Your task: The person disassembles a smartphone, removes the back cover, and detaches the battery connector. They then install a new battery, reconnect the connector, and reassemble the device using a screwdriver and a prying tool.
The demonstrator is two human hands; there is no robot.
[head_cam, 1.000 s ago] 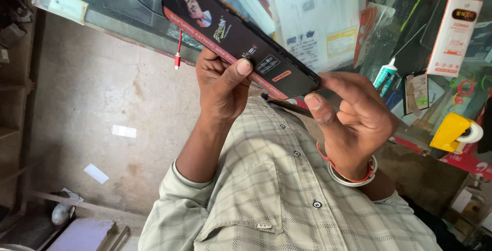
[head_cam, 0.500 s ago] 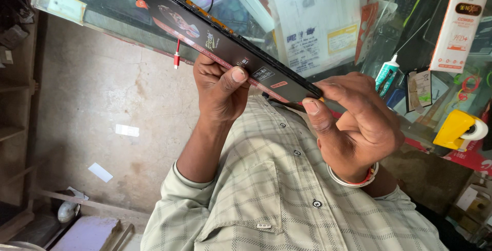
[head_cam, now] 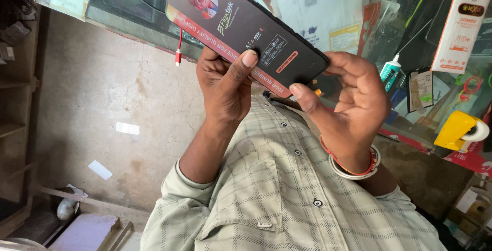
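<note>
Head view shows both hands raised in front of the chest, sharing a flat black phone-sized slab (head_cam: 246, 30) with a red band and a cartoon figure printed on its face. The left hand (head_cam: 225, 84) is closed around its lower long edge, fingers curled behind and the thumb pressed flat on the printed face near the middle. The right hand (head_cam: 353, 102) pinches the slab's near corner, its thumb tip at the edge and its fingers wrapped over the end. Whether the printed face is a protective film or a card sleeve cannot be told.

To my judgement, the work here is at that corner, and it goes best if the left thumb holds the slab firmly while the right thumb works only the edge, gently and without bending the piece. Keeping it over the lap rather than out past the glass desk (head_cam: 102, 5) lowers the harm of a slip.

On the desk lie a small glue bottle (head_cam: 390, 69), a yellow tape dispenser (head_cam: 458, 130) and a hanging red cable (head_cam: 179, 51). A bangle (head_cam: 353, 166) circles the right wrist.
</note>
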